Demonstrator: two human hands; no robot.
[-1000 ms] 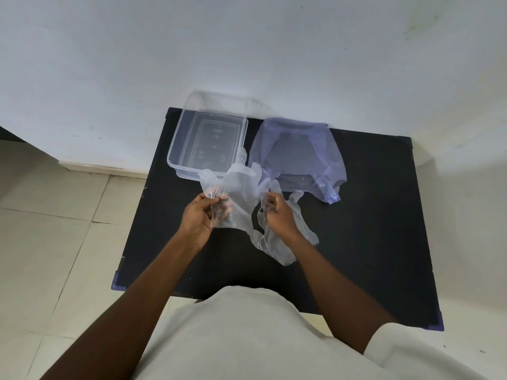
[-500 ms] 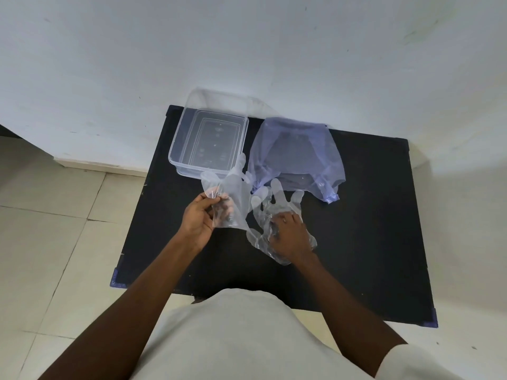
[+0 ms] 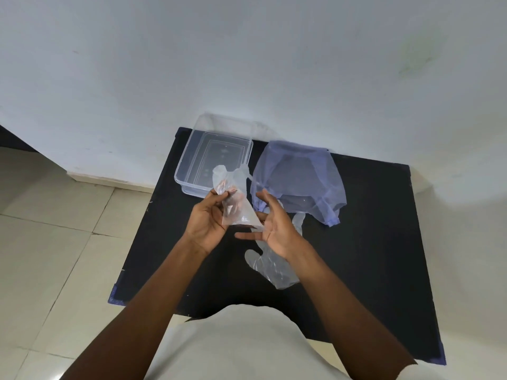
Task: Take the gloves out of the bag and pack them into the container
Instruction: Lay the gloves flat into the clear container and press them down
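My left hand (image 3: 205, 223) grips a clear plastic glove (image 3: 237, 198) and holds it up above the black table (image 3: 370, 242). My right hand (image 3: 274, 223) is beside it with fingers spread, touching the glove's lower edge. A second clear glove (image 3: 270, 267) lies flat on the table under my right wrist. The clear rectangular container (image 3: 192, 154) stands at the table's back left with nothing visible in it. The translucent blue bag (image 3: 301, 174) lies crumpled to its right.
A white wall runs behind the table. Beige floor tiles (image 3: 55, 242) lie to the left. My light-coloured shirt (image 3: 233, 346) fills the bottom of the view.
My right hand has lifted off the second glove, which now lies on the table, and has come up to the glove in my left hand. That glove is bunched narrower.
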